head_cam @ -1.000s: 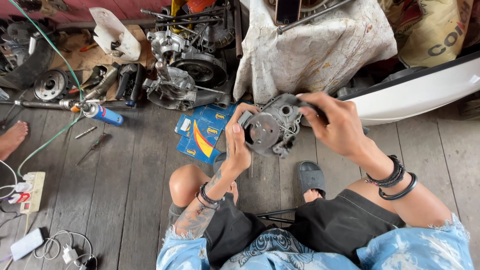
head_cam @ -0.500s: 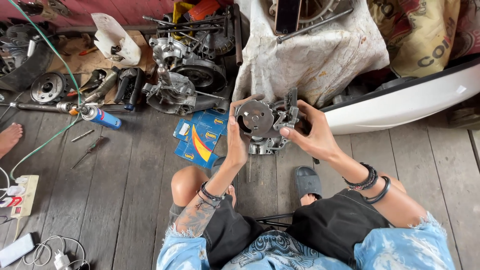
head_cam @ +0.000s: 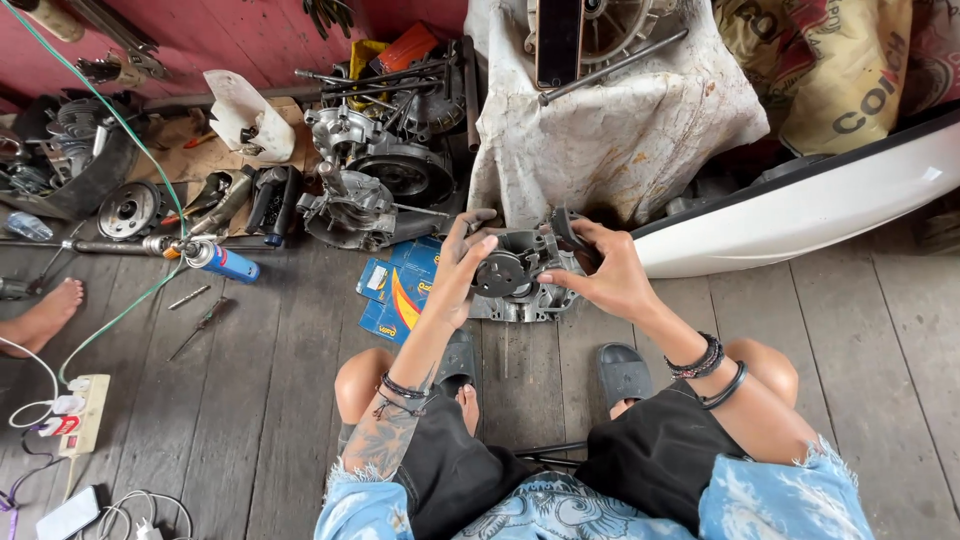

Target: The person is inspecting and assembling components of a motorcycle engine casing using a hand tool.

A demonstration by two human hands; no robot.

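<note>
Grey metal engine casing (head_cam: 520,280) sat raised above the plank floor (head_cam: 250,400), just beside a blue box (head_cam: 395,295). The left hand (head_cam: 462,272) gripped its left edge, while the right hand (head_cam: 600,275) clasped its right side.

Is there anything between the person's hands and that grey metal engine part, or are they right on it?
Nothing visible stands between them. The left hand grips the engine part from its left side, fingers over the round dark disc on it, and the right hand holds its right edge. The part is lifted above the wooden floor.

Single head-worn view, steeply downward, close over lap and wooden floor (head_cam: 230,400).
</note>
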